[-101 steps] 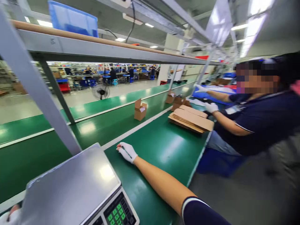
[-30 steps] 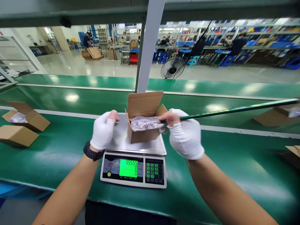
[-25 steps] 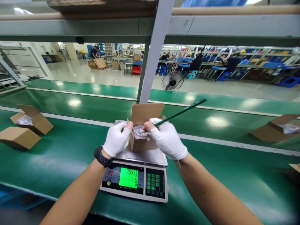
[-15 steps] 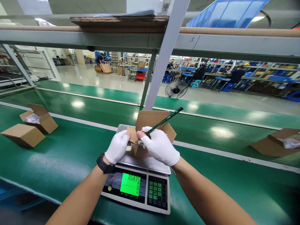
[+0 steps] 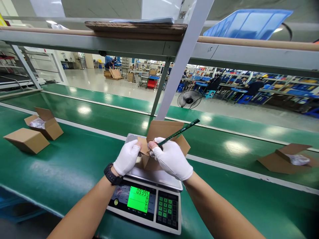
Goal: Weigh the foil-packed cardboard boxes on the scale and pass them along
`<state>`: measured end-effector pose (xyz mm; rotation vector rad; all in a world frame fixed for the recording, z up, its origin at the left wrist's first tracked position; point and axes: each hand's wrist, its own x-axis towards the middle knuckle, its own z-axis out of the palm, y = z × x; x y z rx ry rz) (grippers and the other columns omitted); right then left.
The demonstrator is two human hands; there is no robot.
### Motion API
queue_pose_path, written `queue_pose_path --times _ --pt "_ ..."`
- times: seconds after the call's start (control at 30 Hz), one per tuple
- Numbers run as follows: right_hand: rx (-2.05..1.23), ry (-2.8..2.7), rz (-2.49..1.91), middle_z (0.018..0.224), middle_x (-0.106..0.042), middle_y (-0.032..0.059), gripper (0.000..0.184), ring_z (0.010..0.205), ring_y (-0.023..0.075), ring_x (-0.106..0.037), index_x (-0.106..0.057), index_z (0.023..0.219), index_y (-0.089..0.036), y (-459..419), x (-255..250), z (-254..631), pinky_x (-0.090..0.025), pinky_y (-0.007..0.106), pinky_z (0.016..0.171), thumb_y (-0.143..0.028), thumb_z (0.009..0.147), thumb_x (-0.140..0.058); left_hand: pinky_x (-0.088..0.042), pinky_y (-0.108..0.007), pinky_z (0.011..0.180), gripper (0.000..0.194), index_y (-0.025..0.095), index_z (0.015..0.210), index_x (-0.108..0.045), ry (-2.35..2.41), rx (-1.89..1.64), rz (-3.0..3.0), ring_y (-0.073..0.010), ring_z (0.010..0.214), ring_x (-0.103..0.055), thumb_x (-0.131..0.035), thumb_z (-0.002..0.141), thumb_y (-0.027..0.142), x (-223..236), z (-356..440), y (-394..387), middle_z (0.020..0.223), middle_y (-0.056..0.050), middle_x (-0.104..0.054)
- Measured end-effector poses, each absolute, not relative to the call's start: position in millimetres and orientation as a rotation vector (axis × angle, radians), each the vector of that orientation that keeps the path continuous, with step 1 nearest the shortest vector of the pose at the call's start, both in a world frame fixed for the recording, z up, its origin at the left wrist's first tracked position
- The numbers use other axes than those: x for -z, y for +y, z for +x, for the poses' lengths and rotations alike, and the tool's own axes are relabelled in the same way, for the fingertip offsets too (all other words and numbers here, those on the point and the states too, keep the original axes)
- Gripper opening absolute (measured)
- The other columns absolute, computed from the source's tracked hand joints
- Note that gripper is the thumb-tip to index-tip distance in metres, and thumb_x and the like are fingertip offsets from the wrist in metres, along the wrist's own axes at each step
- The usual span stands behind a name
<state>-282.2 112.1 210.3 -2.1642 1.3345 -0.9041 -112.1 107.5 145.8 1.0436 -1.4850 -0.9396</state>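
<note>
A small open cardboard box stands on the steel pan of a digital scale whose green display is lit. My left hand, in a white glove with a black watch at the wrist, pinches the box's left flap. My right hand, also gloved, holds a green pencil and presses its tip against that flap. The box's contents are hidden behind my hands.
On the green conveyor at the left lie a closed box and an open box with a plastic bag. Another open box sits at the right. A grey post rises behind the scale, with a shelf rail overhead.
My hands came together over the box on the scale. The flap has been folded toward the pencil tip. The scale's reading has risen, and the view has tilted upward.
</note>
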Motion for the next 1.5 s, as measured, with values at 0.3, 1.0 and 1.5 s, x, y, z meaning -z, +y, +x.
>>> queue_pose_path --times 0.3,1.0,1.5 --pt "0.902 1.361 -2.169 0.066 -0.061 0.0028 0.034 0.065 0.0185 -0.056 -0.055 0.071 -0.021 112 -210 -285 -0.040 0.027 0.063 -0.043 0.093 -0.042 -0.040 -0.028 0.060 0.043 0.015 0.075 -0.051 -1.525 0.946 1.078 -0.0176 0.068 -0.050 -0.042 0.088 0.055 -151 -111 108 0.075 -0.007 -0.056" --pt "1.574 1.179 -1.330 0.108 -0.065 0.0105 0.043 0.086 0.0192 -0.065 -0.057 0.117 -0.016 94 -158 -365 -0.055 0.032 0.075 -0.046 0.088 -0.063 -0.044 -0.036 0.105 0.052 0.016 0.130 -0.048 -1.384 1.185 0.866 -0.0242 0.123 -0.049 -0.049 0.094 0.053 -154 -128 89 0.131 -0.012 -0.052" --pt "0.932 0.698 -2.041 0.115 -0.066 0.0118 0.024 0.119 0.0276 -0.056 -0.059 0.097 -0.018 94 -205 -382 -0.042 0.046 0.102 -0.040 0.086 -0.062 -0.032 -0.048 0.116 0.040 0.023 0.118 -0.064 -2.132 0.712 0.925 -0.0287 0.131 -0.040 -0.060 0.090 0.052 -175 -99 92 0.145 -0.008 -0.040"
